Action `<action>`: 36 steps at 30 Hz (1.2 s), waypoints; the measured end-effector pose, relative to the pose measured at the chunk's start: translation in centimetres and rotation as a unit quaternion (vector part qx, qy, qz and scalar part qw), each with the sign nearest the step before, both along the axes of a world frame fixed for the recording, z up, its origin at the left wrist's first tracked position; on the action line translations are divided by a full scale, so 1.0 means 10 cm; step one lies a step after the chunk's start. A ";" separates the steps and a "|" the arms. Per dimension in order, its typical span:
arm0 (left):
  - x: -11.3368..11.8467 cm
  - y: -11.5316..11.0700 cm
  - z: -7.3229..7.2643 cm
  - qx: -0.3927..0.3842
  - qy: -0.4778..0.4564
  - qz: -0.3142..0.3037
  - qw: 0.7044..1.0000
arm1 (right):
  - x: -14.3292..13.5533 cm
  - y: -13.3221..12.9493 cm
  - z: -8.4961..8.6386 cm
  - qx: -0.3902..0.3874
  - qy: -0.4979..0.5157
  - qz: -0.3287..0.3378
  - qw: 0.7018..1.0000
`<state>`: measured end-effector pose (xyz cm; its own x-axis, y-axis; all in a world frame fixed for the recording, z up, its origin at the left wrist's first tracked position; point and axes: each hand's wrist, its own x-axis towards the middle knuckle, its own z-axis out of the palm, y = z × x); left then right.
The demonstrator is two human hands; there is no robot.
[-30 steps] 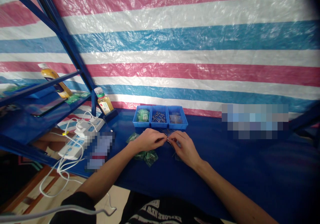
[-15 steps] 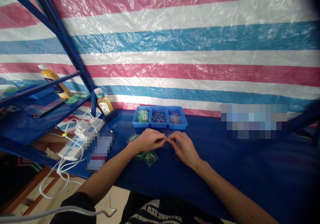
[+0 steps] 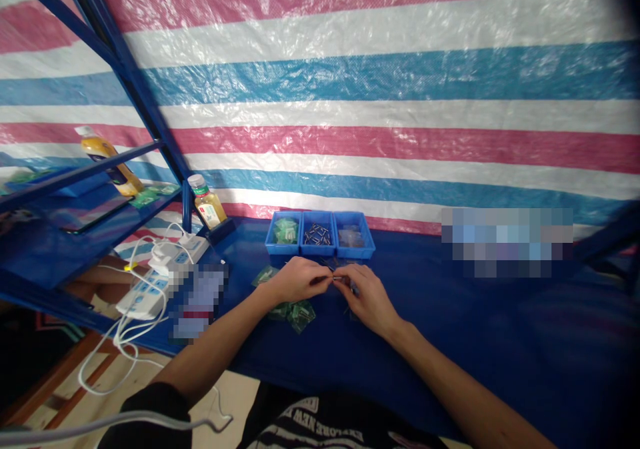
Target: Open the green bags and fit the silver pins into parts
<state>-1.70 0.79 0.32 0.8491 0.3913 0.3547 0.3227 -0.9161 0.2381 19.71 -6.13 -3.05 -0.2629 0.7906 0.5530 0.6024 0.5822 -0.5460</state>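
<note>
My left hand (image 3: 301, 279) and my right hand (image 3: 367, 291) meet fingertip to fingertip above the blue table. Both pinch at a slim, silvery metal piece (image 3: 338, 278), mostly covered by the fingers and too small to identify surely. Just beyond them stands a row of three joined blue bins. Small green packets fill the left bin (image 3: 283, 248); short, dark metal screws lie in the middle bin (image 3: 317, 250); clear little bags are in the right bin (image 3: 355, 251). Several green packets (image 3: 301, 315) rest beneath my left wrist. Dark, thin pieces lie behind and under my fingers, partly hidden.
At the left, a white power strip (image 3: 145, 294) trails tangled cables beside a blurred-out flat object (image 3: 200, 302). A drink bottle (image 3: 207, 202) stands by the blue rack post (image 3: 186, 199). Another bottle (image 3: 111, 162) is behind the rack. A striped sheet (image 3: 380, 115) hangs behind the table.
Both hands stay almost in place. The fingers of my right hand have shifted slightly, and more of the silvery piece shows between the fingertips.
</note>
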 end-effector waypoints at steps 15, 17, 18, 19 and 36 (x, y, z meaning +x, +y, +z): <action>0.01 0.00 0.01 0.007 -0.017 -0.015 1.000 | 0.00 0.02 -0.02 -0.010 0.006 -0.022 1.000; 0.01 0.01 0.01 0.007 -0.018 -0.013 1.000 | 0.00 0.02 -0.03 -0.011 0.005 -0.024 1.000; 0.01 0.01 0.01 0.007 -0.020 -0.013 1.000 | 0.00 0.02 -0.03 -0.011 0.005 -0.024 1.000; 0.01 0.01 0.01 0.006 -0.023 -0.014 1.000 | 0.00 0.02 -0.04 -0.011 0.004 -0.024 1.000; 0.00 0.02 0.00 -0.006 -0.042 -0.015 0.999 | 0.02 0.03 -0.04 -0.018 -0.002 -0.029 0.999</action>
